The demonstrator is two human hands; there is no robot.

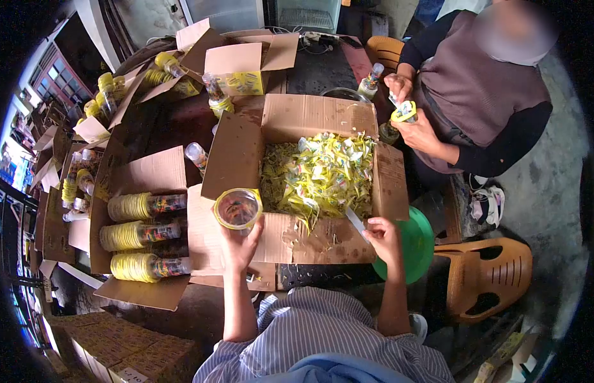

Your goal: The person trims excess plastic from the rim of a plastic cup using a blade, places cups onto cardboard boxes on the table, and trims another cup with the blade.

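My left hand [243, 244] is wrapped round a clear plastic cup [238, 209] with a yellow rim, held over the near-left corner of an open cardboard box [319, 115]. The cup's mouth faces me, and dark printing shows through it. My right hand [385, 240] grips a knife [355, 221] by the handle, its pale blade slanting up to the left over the box's near edge. Inside the box lies a heap of yellow and clear plastic scraps [329, 172]. More scraps lie along the near flap [303, 246].
Left stands a carton [147, 175] holding stacks of yellow-rimmed cups [140, 236]. More cartons are behind it. A co-worker [495, 89] at the right holds another yellow-rimmed cup [405, 112]. A green basin [415, 249] and an orange chair [491, 277] are on my right.
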